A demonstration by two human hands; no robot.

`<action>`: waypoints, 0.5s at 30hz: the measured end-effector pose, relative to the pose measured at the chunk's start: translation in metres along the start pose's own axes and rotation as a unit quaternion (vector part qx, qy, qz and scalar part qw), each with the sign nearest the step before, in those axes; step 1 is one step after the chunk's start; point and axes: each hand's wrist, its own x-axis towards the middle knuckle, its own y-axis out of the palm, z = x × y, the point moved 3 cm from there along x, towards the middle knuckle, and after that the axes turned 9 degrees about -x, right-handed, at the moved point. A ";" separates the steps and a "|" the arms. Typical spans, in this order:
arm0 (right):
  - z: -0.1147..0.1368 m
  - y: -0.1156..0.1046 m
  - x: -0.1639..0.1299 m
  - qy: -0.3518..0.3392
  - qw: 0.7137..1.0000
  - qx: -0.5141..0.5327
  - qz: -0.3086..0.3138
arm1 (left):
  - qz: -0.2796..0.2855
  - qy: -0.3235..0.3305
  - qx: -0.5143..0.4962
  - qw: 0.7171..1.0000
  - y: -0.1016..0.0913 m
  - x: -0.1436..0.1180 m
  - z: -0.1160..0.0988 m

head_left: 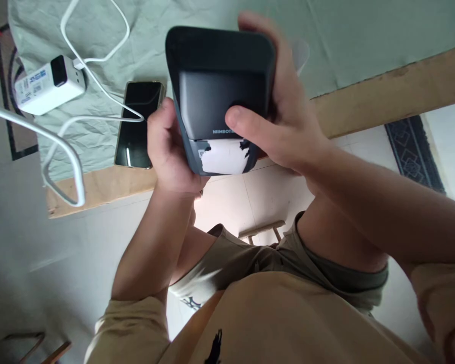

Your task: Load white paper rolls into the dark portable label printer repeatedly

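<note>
While both hands clasp it above the bench's (382, 93) front edge, the dark grey label printer (220, 86) (white label at its slot) sits pinched between left hand (170, 151) and right hand (284, 116).

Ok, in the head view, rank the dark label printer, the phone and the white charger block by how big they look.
1. Label printer, largest, though it is held up close to the camera by the left hand and right hand, which inflates it.
2. Phone.
3. Charger block; it looks close to the phone, so that order is unsure.
</note>
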 end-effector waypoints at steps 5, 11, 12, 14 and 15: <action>-0.003 -0.004 -0.007 0.037 0.997 -0.067 0.027 | 0.088 -0.002 -0.053 0.995 0.003 0.005 0.005; -0.004 -0.005 -0.011 -0.008 0.998 -0.038 0.052 | 0.042 0.002 -0.037 0.998 -0.008 0.010 0.009; -0.005 -0.005 -0.010 -0.010 0.998 -0.034 0.054 | 0.048 -0.003 -0.045 0.998 -0.008 0.010 0.009; -0.006 -0.005 -0.009 -0.017 0.997 -0.033 0.061 | 0.066 -0.007 -0.075 0.995 -0.008 0.011 0.009; -0.006 -0.005 -0.009 -0.016 0.997 -0.033 0.071 | 0.076 -0.007 -0.092 0.993 -0.007 0.011 0.008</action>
